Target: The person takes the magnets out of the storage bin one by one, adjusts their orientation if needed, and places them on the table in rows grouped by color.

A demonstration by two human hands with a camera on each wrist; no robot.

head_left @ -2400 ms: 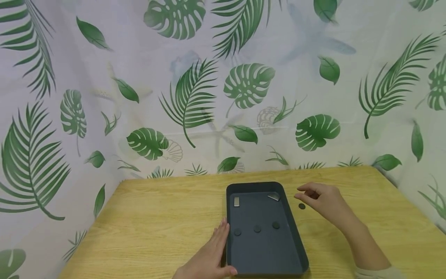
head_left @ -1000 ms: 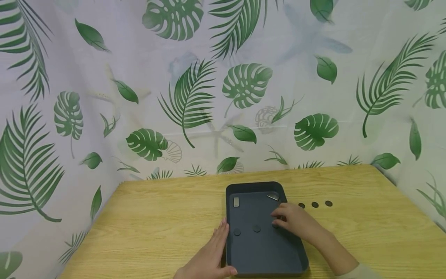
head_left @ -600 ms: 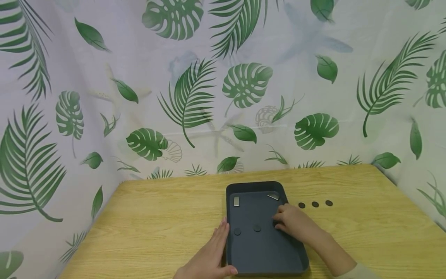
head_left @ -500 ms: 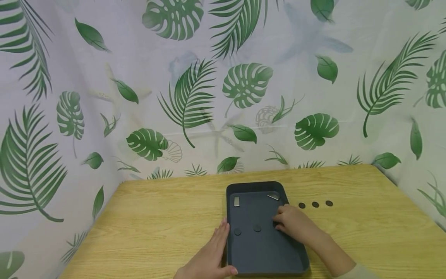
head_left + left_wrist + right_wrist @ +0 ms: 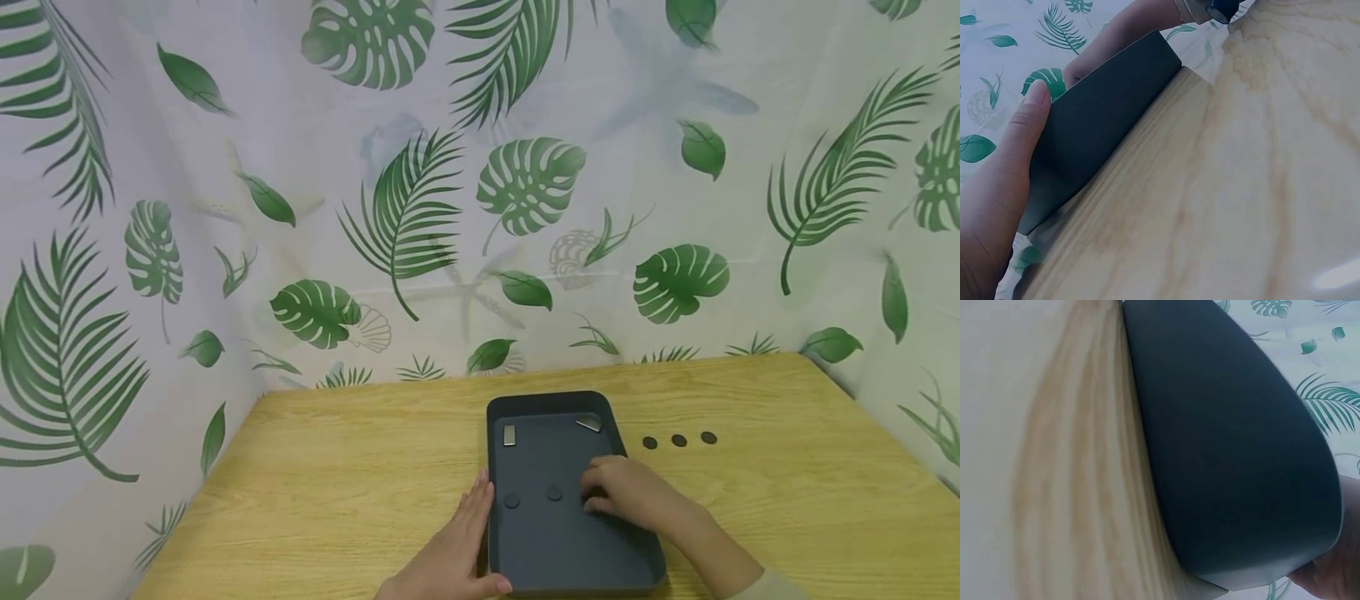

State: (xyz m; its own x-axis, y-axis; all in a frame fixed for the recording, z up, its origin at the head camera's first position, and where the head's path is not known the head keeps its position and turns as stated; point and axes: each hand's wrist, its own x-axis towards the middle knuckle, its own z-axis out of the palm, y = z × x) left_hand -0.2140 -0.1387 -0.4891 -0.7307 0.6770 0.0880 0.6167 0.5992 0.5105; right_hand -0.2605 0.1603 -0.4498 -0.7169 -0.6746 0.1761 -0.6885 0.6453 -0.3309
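My left hand [image 5: 450, 546] lies along the left wall of a dark grey tray [image 5: 570, 558], fingers straight and thumb at the near corner. In the left wrist view, its thumb [image 5: 1032, 106] reaches up the outside of the tray [image 5: 1094, 134]. My right hand [image 5: 626, 492] reaches over the right wall with bent fingers low over the tray floor. Those fingers hide the spot where a dark disc lay, so I cannot tell whether they pinch it. Two dark discs, a left one [image 5: 512, 500] and a middle one [image 5: 554, 492], lie beside the fingertips.
At the tray's far end are a silver rectangular piece [image 5: 510, 435] and a tilted silver piece [image 5: 588, 423]. Three dark discs, the middle one [image 5: 678, 441] among them, form a row on the wooden table [image 5: 360, 467] right of the tray. A leaf-patterned cloth [image 5: 450, 208] hangs behind.
My right hand has moved from the table discs into the tray, covering its rightmost disc, then shifted slightly nearer. My left hand and the tray stay in place.
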